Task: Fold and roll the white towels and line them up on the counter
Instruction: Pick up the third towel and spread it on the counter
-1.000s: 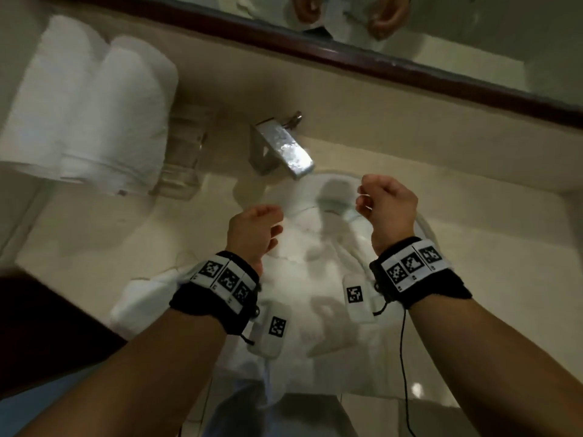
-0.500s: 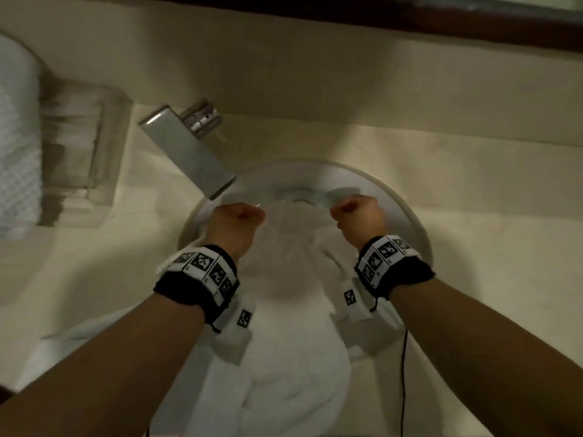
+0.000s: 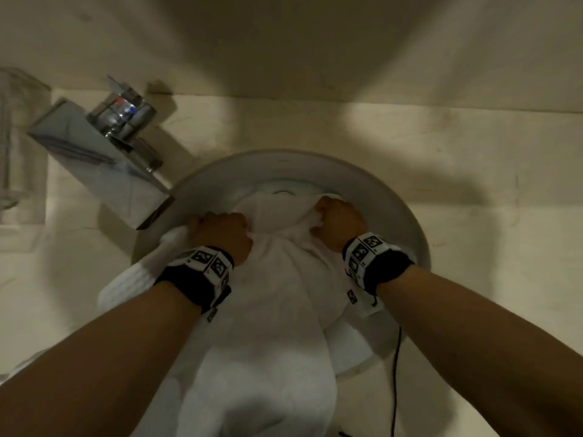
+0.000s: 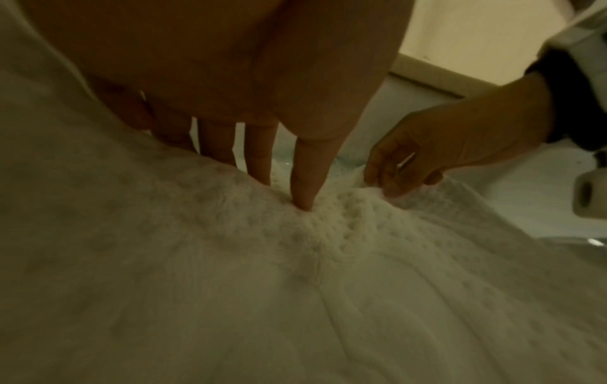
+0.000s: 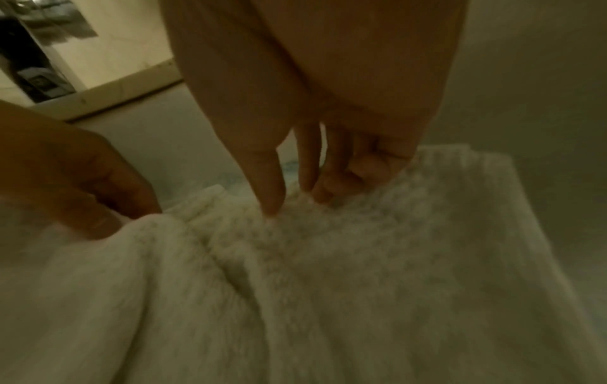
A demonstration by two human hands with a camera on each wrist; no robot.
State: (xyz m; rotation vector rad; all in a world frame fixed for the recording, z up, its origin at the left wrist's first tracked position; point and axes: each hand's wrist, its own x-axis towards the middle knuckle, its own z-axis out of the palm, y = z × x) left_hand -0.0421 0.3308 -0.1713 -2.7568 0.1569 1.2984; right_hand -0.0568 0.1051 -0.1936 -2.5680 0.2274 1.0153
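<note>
A white towel [image 3: 277,298] lies draped over the round sink basin [image 3: 407,225], its lower part hanging toward me. My left hand [image 3: 217,230] grips its far edge on the left and my right hand [image 3: 336,225] grips it on the right, both with knuckles up. In the left wrist view the left hand [image 4: 285,192] pinches the towel [image 4: 295,285], thumb on the near side and fingers behind the edge. The right wrist view shows the right hand [image 5: 292,202] pinching the towel [image 5: 328,285] between thumb and curled fingers.
A chrome faucet [image 3: 104,159] juts over the basin's left rim, close to my left hand. A clear glass container [image 3: 12,137] stands at the far left edge. Beige counter [image 3: 489,279] runs right of the basin up to the back wall.
Both hands have come down from in front of the mirror into the basin, bringing the towel's top edge with them. The view has dropped closer, and the rolled towels at left are out of frame.
</note>
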